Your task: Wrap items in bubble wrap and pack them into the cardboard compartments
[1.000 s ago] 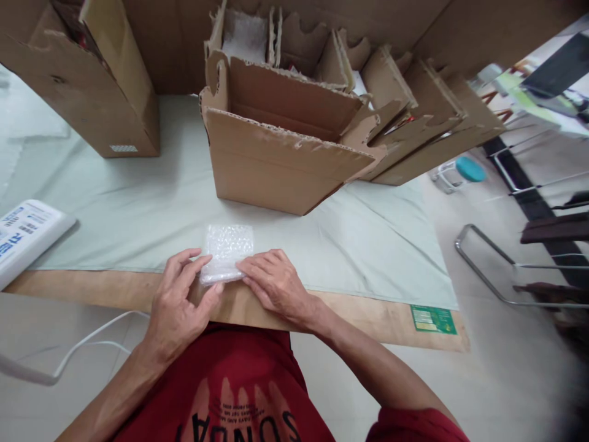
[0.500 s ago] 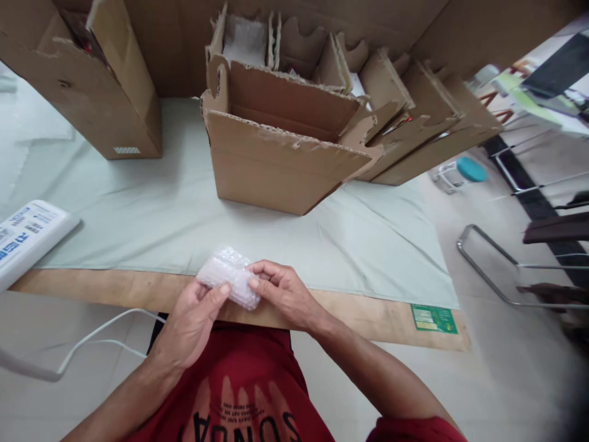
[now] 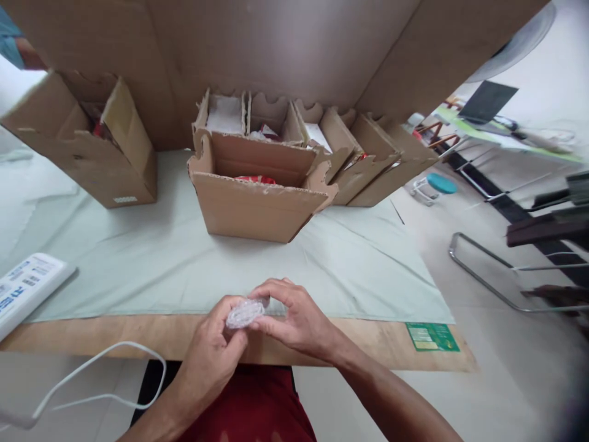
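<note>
Between my hands, above the table's front edge, is a small bundle of clear bubble wrap (image 3: 245,314), its rolled end turned up towards me. My left hand (image 3: 212,344) is closed around its left side, thumb at the near edge. My right hand (image 3: 294,316) pinches the right side between thumb and fingers. Whatever the wrap encloses, if anything, cannot be made out. Behind the hands stands an open cardboard box (image 3: 248,212) with something red inside.
More cardboard bins (image 3: 271,116) stand in a row behind, several with wrapped items. Another carton (image 3: 115,166) is at left. A white device (image 3: 34,288) with labels lies on the pale green cloth (image 3: 138,282), a white cable (image 3: 124,345) hanging nearby. A green card (image 3: 431,337) lies front right.
The bubble wrap bundle has been tilted, so its rolled end now shows instead of its flat face. My view has risen, bringing the red thing in the front box into sight.
</note>
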A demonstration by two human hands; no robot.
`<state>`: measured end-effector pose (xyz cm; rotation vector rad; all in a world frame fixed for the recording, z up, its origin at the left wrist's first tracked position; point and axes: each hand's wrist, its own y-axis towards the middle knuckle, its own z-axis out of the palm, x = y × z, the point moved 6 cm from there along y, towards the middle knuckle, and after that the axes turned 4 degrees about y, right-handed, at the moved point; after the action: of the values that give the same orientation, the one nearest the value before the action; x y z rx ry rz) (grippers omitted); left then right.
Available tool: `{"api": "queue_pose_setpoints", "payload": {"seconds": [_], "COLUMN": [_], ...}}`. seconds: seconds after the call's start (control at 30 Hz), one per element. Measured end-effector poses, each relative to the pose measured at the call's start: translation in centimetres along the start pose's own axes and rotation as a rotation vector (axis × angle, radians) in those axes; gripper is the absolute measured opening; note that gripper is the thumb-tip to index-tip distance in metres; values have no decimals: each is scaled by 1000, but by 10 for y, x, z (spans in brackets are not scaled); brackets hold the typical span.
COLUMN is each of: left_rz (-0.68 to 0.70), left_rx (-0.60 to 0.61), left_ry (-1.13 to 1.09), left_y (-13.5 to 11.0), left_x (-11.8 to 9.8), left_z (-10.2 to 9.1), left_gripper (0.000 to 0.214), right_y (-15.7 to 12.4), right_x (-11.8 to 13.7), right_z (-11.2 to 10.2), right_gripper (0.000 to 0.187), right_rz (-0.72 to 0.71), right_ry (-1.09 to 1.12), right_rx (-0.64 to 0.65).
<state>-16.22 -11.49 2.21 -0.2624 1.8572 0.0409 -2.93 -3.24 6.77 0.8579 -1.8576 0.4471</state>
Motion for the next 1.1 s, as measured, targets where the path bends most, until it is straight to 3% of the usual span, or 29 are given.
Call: {"api": "queue_pose_setpoints", "payload": {"seconds": [0.07,0.2,0.27,0.4,0.53,0.6,0.67,0.8,0.87,0.9,0.97,1.1], "left_rz": [13,27,47,130,297,450,584,692,699,698,699,712], "left_rx": [1,98,187,258,272,180,-19,-430,-504,-515,-524,-560], "left_ry": [55,87,132,239,328,379,445,588,665,696,730,736], "left_y": [3,10,13,22,32,38,47,76,95,103,114,116], "left_x": [-4,-8,-8,-10,-30,-54,-81,-121,-128,-129,-128,-124], "left_z": [1,-1,0,1,-5,-17,-36,-62,-63,-62,-60,-59], "left_gripper": [20,30,23,27,27,37,55,51,49,45,33,22], "right_y": [-3,-9,-11,-8,0,3,5,12,24,36,69,135], "right_x": [4,7,6,4,16,29,44,74,88,93,96,75], "right_z": [-5,-25,-33,-40,-53,-73,-103,-182,-209,-215,-213,-182], "right_gripper": [8,4,6,33,8,5,5,11,15,16,17,11], "right_rz": [9,18,35,49,-8,-43,-77,-180,-208,-199,-122,160], "right_ry": [11,88,57,-56,-159,-169,-160,-230,-398,-513,-774,-1241], "right_rx": [-55,-145,-122,3,66,37,-55,-481,-655,-671,-558,-121]}}
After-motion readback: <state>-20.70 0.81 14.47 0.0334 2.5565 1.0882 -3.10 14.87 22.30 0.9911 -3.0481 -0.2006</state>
